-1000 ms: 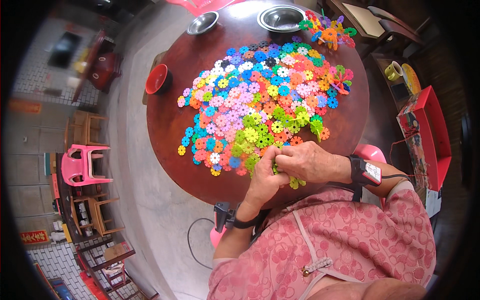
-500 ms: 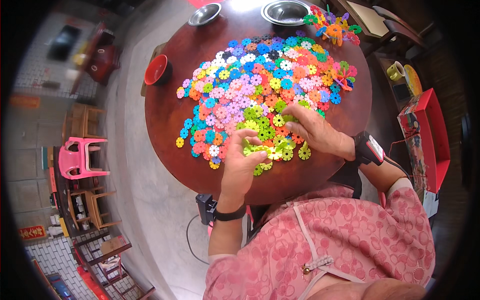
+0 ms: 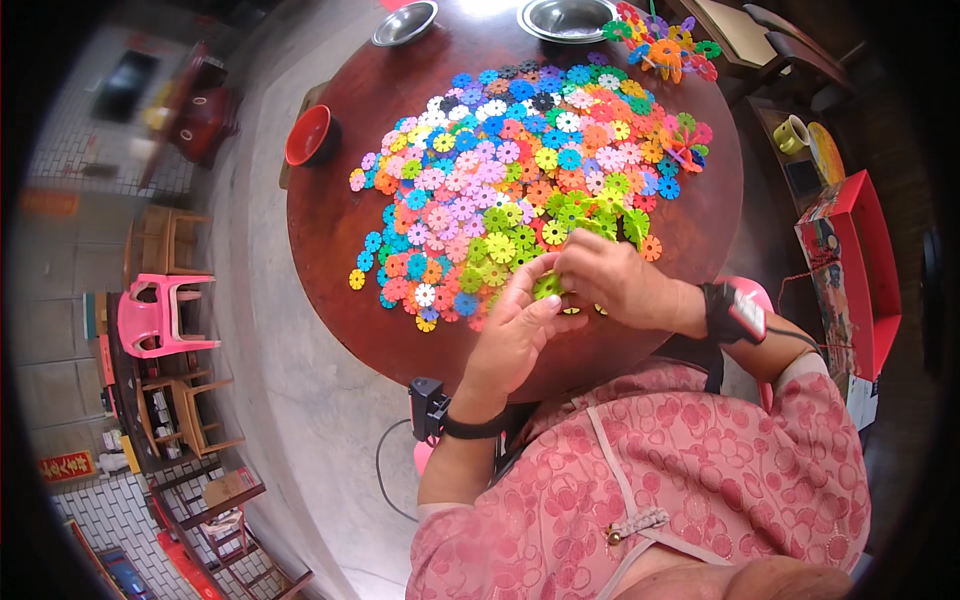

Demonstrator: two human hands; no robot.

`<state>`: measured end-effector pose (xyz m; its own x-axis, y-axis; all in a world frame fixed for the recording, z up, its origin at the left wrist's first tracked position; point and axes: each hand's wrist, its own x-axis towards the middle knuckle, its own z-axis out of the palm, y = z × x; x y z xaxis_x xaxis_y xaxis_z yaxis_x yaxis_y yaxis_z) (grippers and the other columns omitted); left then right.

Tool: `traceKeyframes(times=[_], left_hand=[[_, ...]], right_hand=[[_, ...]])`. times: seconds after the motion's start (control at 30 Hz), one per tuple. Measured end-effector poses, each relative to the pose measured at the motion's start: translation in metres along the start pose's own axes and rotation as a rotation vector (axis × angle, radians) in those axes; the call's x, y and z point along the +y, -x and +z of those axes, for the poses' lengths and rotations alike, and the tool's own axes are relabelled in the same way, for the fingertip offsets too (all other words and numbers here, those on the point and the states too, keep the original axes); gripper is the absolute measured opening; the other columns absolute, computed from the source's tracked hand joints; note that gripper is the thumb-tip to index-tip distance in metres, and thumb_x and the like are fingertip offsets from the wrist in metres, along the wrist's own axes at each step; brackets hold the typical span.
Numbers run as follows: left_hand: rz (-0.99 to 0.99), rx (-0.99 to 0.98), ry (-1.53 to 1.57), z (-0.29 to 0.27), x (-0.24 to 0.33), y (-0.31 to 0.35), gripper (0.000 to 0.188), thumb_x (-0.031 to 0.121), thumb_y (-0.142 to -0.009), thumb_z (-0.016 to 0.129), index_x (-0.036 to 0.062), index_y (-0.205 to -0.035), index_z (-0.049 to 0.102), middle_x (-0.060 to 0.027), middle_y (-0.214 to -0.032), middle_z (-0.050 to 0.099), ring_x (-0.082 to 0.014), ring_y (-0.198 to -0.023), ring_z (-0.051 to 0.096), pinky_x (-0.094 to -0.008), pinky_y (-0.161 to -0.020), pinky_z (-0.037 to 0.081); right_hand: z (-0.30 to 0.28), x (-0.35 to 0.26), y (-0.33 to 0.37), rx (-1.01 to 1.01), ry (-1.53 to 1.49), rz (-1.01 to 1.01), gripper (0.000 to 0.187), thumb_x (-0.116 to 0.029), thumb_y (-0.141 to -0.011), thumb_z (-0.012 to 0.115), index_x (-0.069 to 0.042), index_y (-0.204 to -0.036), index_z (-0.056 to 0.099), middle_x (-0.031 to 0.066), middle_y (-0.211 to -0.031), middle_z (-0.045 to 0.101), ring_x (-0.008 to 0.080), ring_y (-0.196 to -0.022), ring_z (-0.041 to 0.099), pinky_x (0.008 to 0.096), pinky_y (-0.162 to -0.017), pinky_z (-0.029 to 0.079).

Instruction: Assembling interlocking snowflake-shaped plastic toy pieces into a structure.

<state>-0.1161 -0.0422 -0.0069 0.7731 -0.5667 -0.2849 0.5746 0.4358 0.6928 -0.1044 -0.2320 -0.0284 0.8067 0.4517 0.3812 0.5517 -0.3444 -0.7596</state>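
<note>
A lime-green notched flower disc point(image 3: 547, 286) sits between the fingertips of both hands, above the table's near part. My left hand point(image 3: 512, 335) pinches it from the left with thumb and forefinger. From the right, my right hand point(image 3: 622, 283) closes its fingers at the same disc and partly hides it. Just beyond my right hand is a clump of lime-green discs point(image 3: 600, 214); whether they are joined to the held piece I cannot tell. A wide pile of many-coloured flower discs point(image 3: 470, 190) spreads over the round brown table point(image 3: 335, 255).
At the far edge stand two metal bowls point(image 3: 405, 24) point(image 3: 568, 20), and a red-and-black bowl point(image 3: 310, 137) is at the left. Built disc flowers point(image 3: 664, 55) point(image 3: 686, 145) stand along the right. A red open box point(image 3: 866, 290) and a pink stool point(image 3: 150, 315) are off the table.
My hands have come together, the left moving right and the right moving nearer and leftward. The lime-green clump near my left fingers now shows beyond my right hand.
</note>
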Motion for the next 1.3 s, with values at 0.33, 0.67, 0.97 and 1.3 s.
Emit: traceKeyframes(times=[0.33,0.67,0.97,1.3], left_hand=[[0.187,0.021,-1.194,-0.014,-0.013,-0.004,0.033,0.023,-0.086,0.063,0.0059,-0.111,0.050,-0.0218,-0.092,0.061,-0.0427,-0.087,0.060,-0.0456,-0.067,0.047],[0.178,0.036,-0.986,-0.031,0.002,-0.007,0.017,0.014,-0.086,0.062,0.0037,-0.096,0.054,-0.0090,-0.081,0.055,-0.0167,-0.076,0.055,-0.0310,-0.068,0.044],[0.781,0.405,-1.738,-0.025,0.028,-0.031,0.041,0.013,-0.078,0.068,0.0007,-0.115,0.055,-0.0179,-0.103,0.058,-0.0332,-0.096,0.058,-0.0398,-0.086,0.046],[0.286,0.137,-0.634,-0.006,0.000,-0.030,0.015,-0.003,-0.088,0.059,0.0023,-0.101,0.054,0.0020,-0.085,0.057,-0.0038,-0.072,0.054,-0.0189,-0.064,0.045]], right_hand=[[0.010,-0.004,0.007,-0.106,-0.128,0.078,0.010,-0.007,-0.086,0.059,-0.002,-0.089,0.050,0.0162,-0.077,0.056,0.0365,-0.074,0.058,0.0427,-0.063,0.046],[-0.024,0.014,-0.008,-0.057,-0.642,0.415,0.018,-0.022,-0.097,0.049,-0.004,-0.090,0.049,0.0029,-0.075,0.050,0.0119,-0.057,0.052,0.0260,-0.049,0.043],[-0.024,0.024,-0.009,0.043,-0.837,0.567,0.020,-0.024,-0.095,0.046,-0.006,-0.089,0.050,0.0018,-0.076,0.050,0.0093,-0.059,0.053,0.0249,-0.053,0.043],[-0.014,0.010,-0.010,-0.116,-0.717,0.499,0.030,-0.032,-0.094,0.053,-0.002,-0.096,0.053,0.0065,-0.084,0.056,0.0131,-0.070,0.058,0.0262,-0.060,0.048]])
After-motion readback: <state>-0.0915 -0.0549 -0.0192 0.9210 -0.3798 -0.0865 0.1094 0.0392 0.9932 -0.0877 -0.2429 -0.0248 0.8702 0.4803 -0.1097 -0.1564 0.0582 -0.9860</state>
